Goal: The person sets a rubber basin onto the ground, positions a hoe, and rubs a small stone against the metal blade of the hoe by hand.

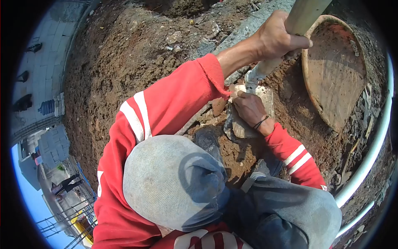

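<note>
My left hand is wrapped round a thick wooden pole that slants down from the top right. A metal socket at the pole's lower end joins a flat, dirt-smeared blade. My right hand, with a dark cord at the wrist, lies against this blade, its fingers curled near the upper edge below the socket. The fingertips are partly hidden. Under the blade is loose brown soil, between my feet.
A shallow, mud-coated basin lies at the right. Beyond it curves a white pipe. My jeans-covered knees fill the lower middle. Rough soil slopes up at the left, beside paving. A person is far off at the lower left, near rebar.
</note>
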### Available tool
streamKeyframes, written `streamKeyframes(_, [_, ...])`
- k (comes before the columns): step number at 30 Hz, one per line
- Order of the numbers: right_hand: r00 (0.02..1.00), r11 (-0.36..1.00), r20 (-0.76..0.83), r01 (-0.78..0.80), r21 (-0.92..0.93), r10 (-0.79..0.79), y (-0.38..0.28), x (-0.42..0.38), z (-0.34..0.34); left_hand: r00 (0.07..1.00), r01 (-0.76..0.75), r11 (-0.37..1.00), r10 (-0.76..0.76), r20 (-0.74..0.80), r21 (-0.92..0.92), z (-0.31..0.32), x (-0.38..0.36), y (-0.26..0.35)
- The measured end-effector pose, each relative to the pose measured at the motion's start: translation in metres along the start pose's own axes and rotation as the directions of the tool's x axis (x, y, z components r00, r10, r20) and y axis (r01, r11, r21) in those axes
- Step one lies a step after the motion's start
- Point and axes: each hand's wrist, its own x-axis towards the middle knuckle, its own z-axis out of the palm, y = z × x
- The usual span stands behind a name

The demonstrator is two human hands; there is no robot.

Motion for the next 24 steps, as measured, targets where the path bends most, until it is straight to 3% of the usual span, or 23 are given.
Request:
streamKeyframes(2, [0.999, 0.988, -0.014, 0.043, 0.147, -0.041, -0.017, -0.031, -0.015, 0.998, -0.059, 0.991, 0.061, -0.017, 0.121, 0.005, -0.009, 0.003])
streamKeyframes(6, [1.0, 0.997, -0.012, 0.024, 0.068, -0.024, -0.004, -0.075, -0.044, 0.995, -0.074, 0.988, 0.082, -0.052, 0.137, 0.005, 0.001, -0.007])
streamKeyframes(10, [0.974, 0.977, -0.121, -0.199, -0.076, 0.189, 0.054, -0.086, -0.073, 0.996, -0.072, 0.987, 0.079, -0.046, 0.141, 0.007, 0.003, -0.007])
streamKeyframes(12, [0.968, 0.978, -0.156, -0.206, -0.037, 0.198, 0.042, -0.099, -0.078, 0.995, -0.072, 0.986, 0.081, -0.055, 0.152, 0.006, 0.002, -0.009])
streamKeyframes(14, [0.988, 0.988, -0.033, -0.151, -0.023, 0.15, 0.015, -0.116, -0.08, 0.995, -0.07, 0.986, 0.08, -0.058, 0.155, 0.006, 0.002, -0.009])
streamKeyframes(19, [0.966, 0.979, -0.17, -0.201, -0.027, 0.193, 0.057, -0.096, -0.064, 0.996, -0.057, 0.985, 0.068, -0.065, 0.16, 0.009, 0.007, -0.012])
streamKeyframes(20, [0.964, 0.97, -0.168, -0.225, -0.096, 0.207, 0.076, -0.091, -0.061, 0.996, -0.053, 0.985, 0.065, -0.065, 0.164, 0.01, 0.007, -0.012])
streamKeyframes(24, [0.946, 0.964, -0.197, -0.265, -0.006, 0.258, 0.04, -0.098, -0.073, 0.995, -0.027, 0.982, 0.045, -0.091, 0.187, 0.01, 0.0, -0.018])
